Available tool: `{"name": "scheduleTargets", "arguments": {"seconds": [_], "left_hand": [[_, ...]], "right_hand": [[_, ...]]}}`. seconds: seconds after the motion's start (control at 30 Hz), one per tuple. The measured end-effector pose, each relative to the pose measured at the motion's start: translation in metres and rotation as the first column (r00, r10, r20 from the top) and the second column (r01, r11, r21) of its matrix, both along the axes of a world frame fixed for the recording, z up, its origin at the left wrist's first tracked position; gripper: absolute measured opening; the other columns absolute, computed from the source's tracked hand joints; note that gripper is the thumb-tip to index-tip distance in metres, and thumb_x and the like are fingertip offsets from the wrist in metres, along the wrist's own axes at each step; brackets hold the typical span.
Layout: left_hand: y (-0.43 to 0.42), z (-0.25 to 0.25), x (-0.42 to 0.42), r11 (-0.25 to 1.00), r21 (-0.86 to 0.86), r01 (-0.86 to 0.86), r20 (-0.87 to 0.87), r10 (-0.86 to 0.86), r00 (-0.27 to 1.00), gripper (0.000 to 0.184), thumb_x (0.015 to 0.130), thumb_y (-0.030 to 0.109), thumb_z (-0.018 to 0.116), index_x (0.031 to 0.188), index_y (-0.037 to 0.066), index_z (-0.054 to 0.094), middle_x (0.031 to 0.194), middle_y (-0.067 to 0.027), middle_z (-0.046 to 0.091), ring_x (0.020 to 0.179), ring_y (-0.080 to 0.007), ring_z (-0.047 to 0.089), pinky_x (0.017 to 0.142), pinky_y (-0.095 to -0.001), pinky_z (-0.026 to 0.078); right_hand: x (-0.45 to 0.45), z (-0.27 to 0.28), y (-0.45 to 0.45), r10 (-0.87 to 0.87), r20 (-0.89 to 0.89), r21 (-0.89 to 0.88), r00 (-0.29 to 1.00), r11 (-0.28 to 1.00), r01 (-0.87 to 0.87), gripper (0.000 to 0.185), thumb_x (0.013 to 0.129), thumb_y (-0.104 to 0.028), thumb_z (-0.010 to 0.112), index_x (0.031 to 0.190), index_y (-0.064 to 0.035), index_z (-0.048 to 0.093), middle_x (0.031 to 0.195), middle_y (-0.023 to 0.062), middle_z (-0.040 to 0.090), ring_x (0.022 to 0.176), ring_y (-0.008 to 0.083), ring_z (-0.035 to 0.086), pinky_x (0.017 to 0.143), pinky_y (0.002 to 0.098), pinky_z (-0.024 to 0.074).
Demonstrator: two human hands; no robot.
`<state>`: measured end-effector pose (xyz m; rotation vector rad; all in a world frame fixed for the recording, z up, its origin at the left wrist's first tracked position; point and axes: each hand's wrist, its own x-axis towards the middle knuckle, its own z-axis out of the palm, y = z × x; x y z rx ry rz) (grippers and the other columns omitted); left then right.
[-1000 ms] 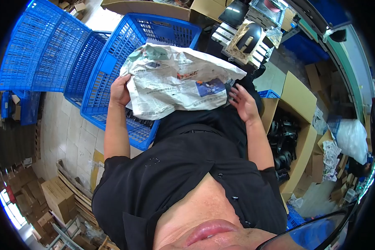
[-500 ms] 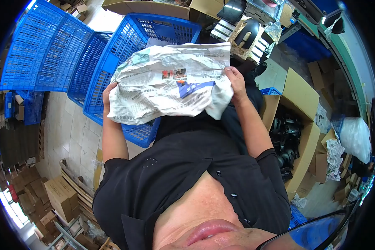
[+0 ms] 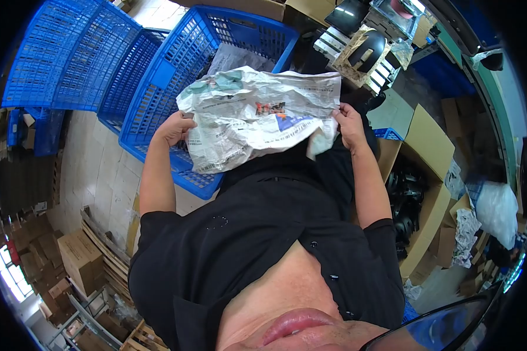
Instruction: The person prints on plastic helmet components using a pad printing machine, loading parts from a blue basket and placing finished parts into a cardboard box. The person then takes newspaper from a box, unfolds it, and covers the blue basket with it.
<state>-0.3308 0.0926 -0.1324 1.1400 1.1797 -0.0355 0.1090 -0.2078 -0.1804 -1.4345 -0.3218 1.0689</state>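
Note:
A crumpled sheet of newspaper (image 3: 263,117) is spread between my two hands, above my lap and the near side of a blue plastic crate. My left hand (image 3: 174,127) pinches the sheet's left edge between thumb and fingers. At the right edge, my right hand (image 3: 351,126) grips the paper, with a loose corner hanging beside it. The blue crate (image 3: 164,73) stands in front of me, tilted in view. Inside it lies grey wrapping paper (image 3: 240,59); the newspaper hides much of the crate's interior.
More blue crates (image 3: 70,64) stand at the left. An open cardboard box (image 3: 427,193) of black parts (image 3: 405,205) is by my right side. A black curved part (image 3: 368,51) rests on a white slatted stand (image 3: 383,70). Cardboard boxes (image 3: 82,260) pile up at lower left.
The newspaper has shifted right and slightly down in view, its lower right corner folding over. My left hand has moved inward, and its fingers now show on the sheet's edge.

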Motion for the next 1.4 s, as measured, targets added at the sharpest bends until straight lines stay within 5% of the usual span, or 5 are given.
{"name": "scheduleTargets", "arguments": {"seconds": [0.37,0.6,0.87,1.13,1.4], "left_hand": [[-0.014,-0.023,0.006,0.917,0.302,-0.259,0.204,0.203,0.958,0.035,0.093,0.007,0.07,0.124,-0.006,0.061,0.111,-0.013,0.071,0.094,-0.0167,0.068,0.08,-0.0309,0.055],[-0.019,-0.033,-0.019,0.887,0.391,-0.247,0.11,0.221,0.969,0.032,0.096,0.022,0.075,0.113,-0.004,0.069,0.099,-0.008,0.074,0.086,-0.0125,0.067,0.078,-0.0292,0.054],[0.008,-0.043,-0.031,0.985,0.134,0.11,-0.159,-0.089,0.983,0.056,0.093,0.041,0.074,0.126,-0.003,0.064,0.107,-0.0091,0.073,0.089,-0.015,0.068,0.08,-0.0279,0.054],[0.061,-0.096,0.01,0.974,-0.082,-0.21,-0.186,0.192,0.964,0.106,0.088,0.086,0.045,0.147,-0.002,0.05,0.138,-0.0121,0.062,0.123,-0.0236,0.059,0.103,-0.0415,0.043],[0.059,-0.171,0.02,0.889,0.085,-0.45,0.049,0.447,0.893,0.027,0.094,0.028,0.075,0.1,0.002,0.072,0.08,-0.0072,0.07,0.054,-0.0178,0.059,0.046,-0.0351,0.044]], "right_hand": [[-0.012,-0.048,-0.003,0.105,0.412,-0.286,0.905,0.958,0.02,0.027,0.096,-0.01,0.064,0.116,0.0078,0.066,0.099,0.011,0.071,0.083,0.0158,0.067,0.074,0.0318,0.0529],[0.015,-0.026,-0.023,0.239,0.125,-0.231,0.963,0.951,-0.206,0.033,0.094,-0.012,0.071,0.12,0.0083,0.066,0.099,0.0116,0.073,0.081,0.015,0.067,0.074,0.0311,0.0534],[0.025,0.0,-0.009,0.443,0.243,-0.357,0.863,0.868,-0.345,0.068,0.082,-0.014,0.084,0.14,0.0047,0.053,0.123,0.0132,0.067,0.11,0.0199,0.064,0.094,0.0347,0.0504],[0.037,-0.02,0.054,0.059,0.102,-0.248,0.993,0.968,-0.032,0.066,0.09,-0.039,0.079,0.134,0.0069,0.06,0.126,0.0135,0.069,0.112,0.0205,0.064,0.099,0.0331,0.0474],[0.051,-0.081,0.068,-0.105,0.022,-0.04,0.994,0.994,0.105,0.016,0.099,-0.017,0.069,0.106,-0.0029,0.069,0.105,0.0058,0.074,0.092,0.0168,0.07,0.082,0.032,0.0536]]}}
